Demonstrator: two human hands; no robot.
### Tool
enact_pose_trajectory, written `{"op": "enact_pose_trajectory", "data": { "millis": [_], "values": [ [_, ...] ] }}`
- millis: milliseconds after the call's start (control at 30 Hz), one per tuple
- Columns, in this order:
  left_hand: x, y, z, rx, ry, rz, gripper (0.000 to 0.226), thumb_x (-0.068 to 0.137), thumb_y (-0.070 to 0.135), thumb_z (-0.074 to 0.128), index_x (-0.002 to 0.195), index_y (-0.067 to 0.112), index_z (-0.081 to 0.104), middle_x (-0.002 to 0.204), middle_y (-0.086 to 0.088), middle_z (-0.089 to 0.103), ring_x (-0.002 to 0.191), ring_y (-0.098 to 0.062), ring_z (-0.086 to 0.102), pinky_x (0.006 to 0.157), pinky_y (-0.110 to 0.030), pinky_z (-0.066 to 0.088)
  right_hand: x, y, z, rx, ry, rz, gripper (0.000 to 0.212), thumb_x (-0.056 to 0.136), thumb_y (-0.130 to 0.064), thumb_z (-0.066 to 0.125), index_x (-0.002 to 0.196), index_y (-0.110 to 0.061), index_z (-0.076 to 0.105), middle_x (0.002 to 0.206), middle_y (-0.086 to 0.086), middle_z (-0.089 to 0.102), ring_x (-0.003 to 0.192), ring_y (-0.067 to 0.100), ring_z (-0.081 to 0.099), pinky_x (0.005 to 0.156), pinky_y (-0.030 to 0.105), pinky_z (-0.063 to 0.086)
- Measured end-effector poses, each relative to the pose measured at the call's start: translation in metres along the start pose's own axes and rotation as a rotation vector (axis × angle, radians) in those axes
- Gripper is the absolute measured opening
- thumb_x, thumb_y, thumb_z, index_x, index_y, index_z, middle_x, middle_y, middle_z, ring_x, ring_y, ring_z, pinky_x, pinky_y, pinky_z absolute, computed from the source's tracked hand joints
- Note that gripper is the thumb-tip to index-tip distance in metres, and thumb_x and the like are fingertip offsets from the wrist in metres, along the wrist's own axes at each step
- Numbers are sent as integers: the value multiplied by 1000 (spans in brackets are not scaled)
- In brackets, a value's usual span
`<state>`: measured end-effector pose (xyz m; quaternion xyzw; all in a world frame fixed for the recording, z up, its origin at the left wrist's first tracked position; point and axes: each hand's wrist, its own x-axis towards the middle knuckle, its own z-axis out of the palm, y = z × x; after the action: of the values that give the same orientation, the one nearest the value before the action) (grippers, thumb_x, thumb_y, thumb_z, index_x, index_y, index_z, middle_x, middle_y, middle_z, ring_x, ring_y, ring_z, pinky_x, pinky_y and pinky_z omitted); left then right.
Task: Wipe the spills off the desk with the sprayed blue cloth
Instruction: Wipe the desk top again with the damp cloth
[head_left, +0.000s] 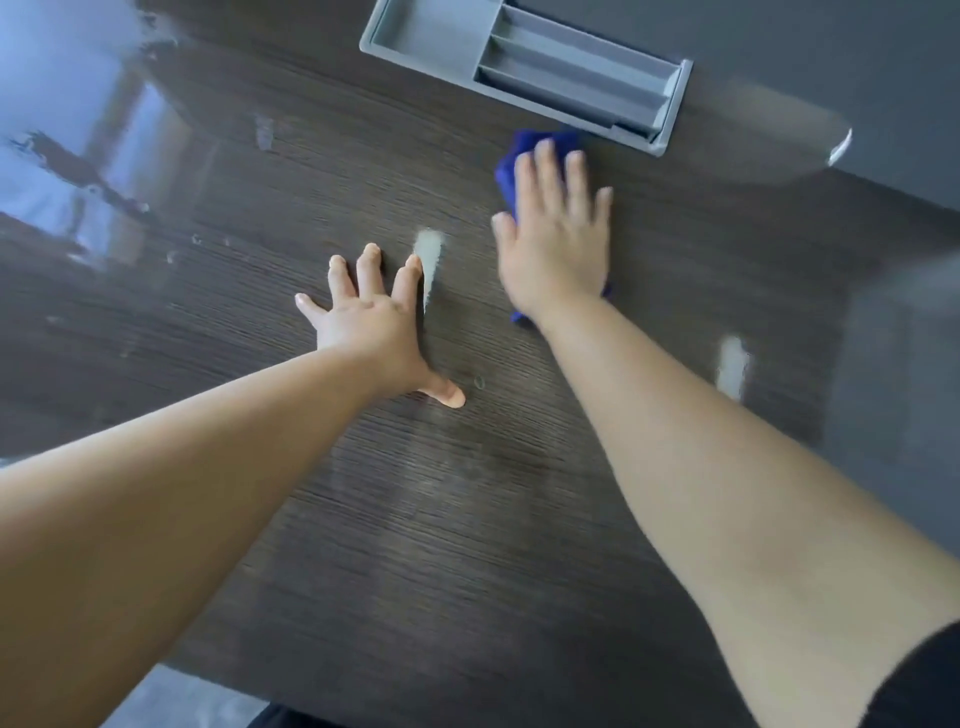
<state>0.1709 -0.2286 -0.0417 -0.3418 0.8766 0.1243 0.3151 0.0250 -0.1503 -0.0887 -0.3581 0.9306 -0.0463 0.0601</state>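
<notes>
My right hand (556, 234) lies flat with straight fingers on the blue cloth (511, 166), pressing it onto the dark wood-grain desk (467, 519). Most of the cloth is hidden under the hand; blue edges show beyond the fingertips and by the wrist. My left hand (371, 317) rests flat on the desk with fingers spread, to the left of the cloth. A pale streak (428, 260) lies on the desk right beside its index finger. Small droplets (197, 241) and another pale smear (264, 132) show further left.
A grey recessed cable tray (431, 31) with its lid open is set into the desk just beyond the cloth. A pale patch (732, 364) lies to the right of my right forearm. The desk's near edge (218, 670) runs at the bottom, with floor below.
</notes>
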Motion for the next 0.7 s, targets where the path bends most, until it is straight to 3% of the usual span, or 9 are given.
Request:
{"op": "enact_pose_trajectory", "data": {
  "millis": [100,200,267,333,400,467,567,633,700],
  "values": [
    [1,0,1,3,9,0,145,41,72,78,149,29,-7,157,-7,-13,143,-36,-12,109,-67,8,-42,-24,8,-1,-22,-356,55,98,-40,32,149,-18,26,157,1,20,145,25,16,115,52,17],
    [1,-2,3,12,19,11,146,40,75,77,149,29,-9,157,-6,-14,143,-36,-13,109,-67,8,-77,27,4,13,-61,-609,51,94,-35,40,142,-17,42,151,2,36,139,27,31,111,50,24],
    [1,-3,3,14,17,23,146,40,75,76,149,29,-10,157,-7,-14,143,-37,-13,108,-68,7,-86,78,-2,-20,-42,-533,50,94,-34,39,141,-16,42,150,4,37,139,30,30,109,55,25],
    [1,-3,2,9,15,28,146,41,75,76,149,28,-11,157,-7,-15,143,-37,-14,107,-69,7,-83,103,-10,-7,-16,-233,53,95,-35,34,145,-16,35,153,4,31,142,32,24,110,59,25],
    [1,-2,1,10,15,36,145,42,74,77,149,28,-10,157,-6,-15,142,-37,-14,107,-70,7,-76,83,-6,-7,49,133,55,98,-36,32,149,-16,25,157,2,20,145,29,14,114,55,19],
    [0,-3,2,-7,25,47,144,43,74,77,149,29,-10,157,-6,-14,143,-37,-14,107,-70,7,-76,34,0,22,66,330,57,100,-37,32,150,-16,18,159,1,12,146,26,7,116,51,14],
    [0,-10,8,-18,89,87,140,46,77,72,150,30,-8,157,-6,-12,143,-36,-12,108,-68,5,-119,-18,14,13,32,59,57,98,-40,32,149,-17,22,158,2,17,145,25,12,115,49,17],
    [-2,-16,13,-24,118,127,137,47,80,68,150,31,-8,158,-6,-11,143,-35,-12,109,-67,4,-166,-8,14,-38,-51,-216,55,96,-39,32,147,-18,29,156,1,25,144,25,19,114,50,22],
    [-2,-22,15,-48,140,156,133,49,80,68,150,33,-5,158,-5,-10,144,-34,-11,110,-65,2,-198,30,10,-75,-86,-279,54,96,-38,33,146,-19,32,154,1,29,142,25,23,113,51,24]
  ]
}}
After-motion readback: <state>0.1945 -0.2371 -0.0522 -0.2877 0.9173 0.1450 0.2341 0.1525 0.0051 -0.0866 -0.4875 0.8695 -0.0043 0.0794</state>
